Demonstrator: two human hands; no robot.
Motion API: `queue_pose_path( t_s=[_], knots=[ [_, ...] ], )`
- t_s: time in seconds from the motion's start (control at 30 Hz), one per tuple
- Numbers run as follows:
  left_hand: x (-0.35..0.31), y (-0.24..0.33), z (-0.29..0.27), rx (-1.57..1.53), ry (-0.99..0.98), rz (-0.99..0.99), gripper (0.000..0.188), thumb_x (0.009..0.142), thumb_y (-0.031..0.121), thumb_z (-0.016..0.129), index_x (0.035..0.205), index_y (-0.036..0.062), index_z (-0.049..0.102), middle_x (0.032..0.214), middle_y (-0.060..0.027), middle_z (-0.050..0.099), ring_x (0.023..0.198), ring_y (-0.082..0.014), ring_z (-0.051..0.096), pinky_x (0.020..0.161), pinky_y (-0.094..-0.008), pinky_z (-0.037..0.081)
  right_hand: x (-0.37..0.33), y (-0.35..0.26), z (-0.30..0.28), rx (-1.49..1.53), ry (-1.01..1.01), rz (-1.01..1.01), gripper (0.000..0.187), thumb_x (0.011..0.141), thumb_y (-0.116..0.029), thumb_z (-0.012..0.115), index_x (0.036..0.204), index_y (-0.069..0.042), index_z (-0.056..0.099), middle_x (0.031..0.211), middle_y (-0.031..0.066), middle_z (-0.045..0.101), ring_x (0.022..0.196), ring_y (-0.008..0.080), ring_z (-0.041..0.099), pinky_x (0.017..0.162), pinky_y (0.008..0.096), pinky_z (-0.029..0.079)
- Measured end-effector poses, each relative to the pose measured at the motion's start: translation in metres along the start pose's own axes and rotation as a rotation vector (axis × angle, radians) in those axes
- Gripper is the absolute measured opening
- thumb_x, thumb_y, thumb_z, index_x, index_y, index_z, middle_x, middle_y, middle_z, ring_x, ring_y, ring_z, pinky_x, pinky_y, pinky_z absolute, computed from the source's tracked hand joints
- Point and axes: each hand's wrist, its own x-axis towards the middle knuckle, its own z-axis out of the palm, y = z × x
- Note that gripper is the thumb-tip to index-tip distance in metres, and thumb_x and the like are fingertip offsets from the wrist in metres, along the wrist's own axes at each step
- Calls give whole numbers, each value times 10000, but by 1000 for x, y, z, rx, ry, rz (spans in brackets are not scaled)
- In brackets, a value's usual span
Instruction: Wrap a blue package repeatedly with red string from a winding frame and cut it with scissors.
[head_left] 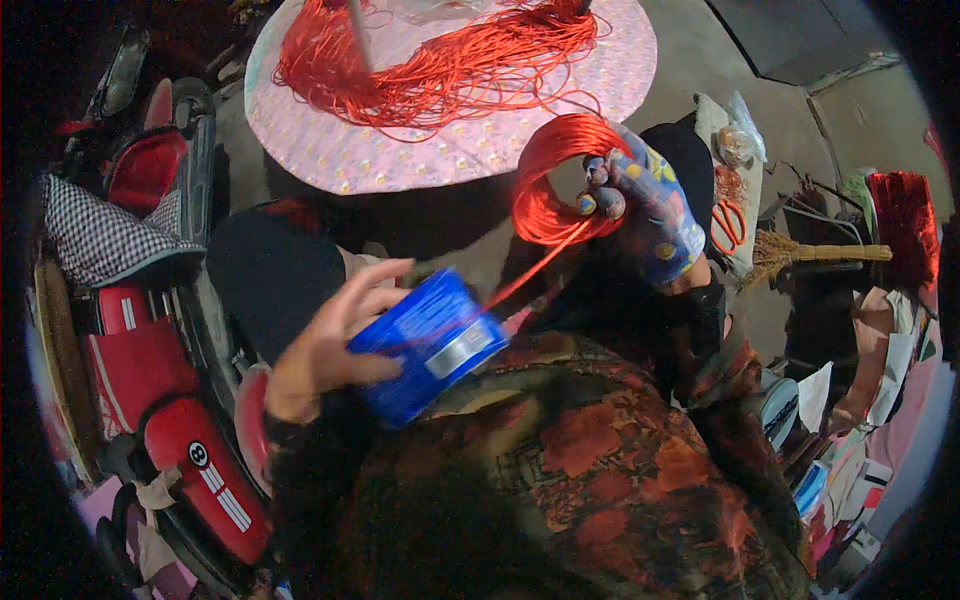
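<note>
My bare left hand (325, 345) grips a flat blue packet (420, 365) with a pale label, its fingers a little blurred. My right hand (655, 210), in a patterned blue glove, is closed round the side of a thick round coil of red cord (545, 195). From the coil's lower edge a red strand (540, 265) runs down to the packet; how it is joined or wound there I cannot tell. Beyond both hands, a large loose heap of red cord (430, 90) spreads over a round table (300, 160) with a pink patterned cover.
Orange-handled scissors (728, 226) lie on a pale surface at the right, near a clear plastic bag (740, 140) and a straw broom (820, 253). A red toy car (205, 470) and a checked cloth (110, 235) are on the left. Papers and boxes crowd the lower right.
</note>
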Motion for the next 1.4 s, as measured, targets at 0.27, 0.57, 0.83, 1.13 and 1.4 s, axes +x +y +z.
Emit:
queue_pose_path(
  t_s=[0.27,0.57,0.83,1.13,1.4],
  knots=[
    [-60,49,-35,882,-155,-162,730,620,167,837,1264,21,527,1082,-138,642,1006,-187,619,879,-327,486,-4,-39,-14,-903,162,-88,521,857,-289,666,1254,23,538,953,137,694,818,174,674,723,305,532],
    [36,50,23,1149,148,120,772,573,213,867,1248,25,542,1214,-182,589,1124,-306,582,953,-374,456,-9,34,34,-1089,-411,-46,448,816,-288,680,1184,-56,575,1000,231,661,958,410,628,826,447,506],
    [75,7,55,904,263,367,933,591,0,831,1407,60,383,1079,-148,656,986,-226,650,867,-352,514,-14,46,39,-876,-540,-36,409,832,-322,665,1087,-17,570,918,199,666,862,372,638,751,430,505],
    [93,2,45,760,315,403,741,672,-122,623,1370,23,422,877,-32,653,900,-126,627,990,-319,438,-7,46,11,-1179,-244,-152,280,763,-239,676,961,-49,620,1016,179,636,914,350,617,792,408,498],
    [105,5,43,701,294,330,671,725,-58,625,1361,2,419,954,-57,656,952,-150,628,1034,-346,401,-5,0,4,-1449,-191,-71,210,708,-227,691,849,-73,667,974,138,640,850,324,645,722,407,521]
  ],
)
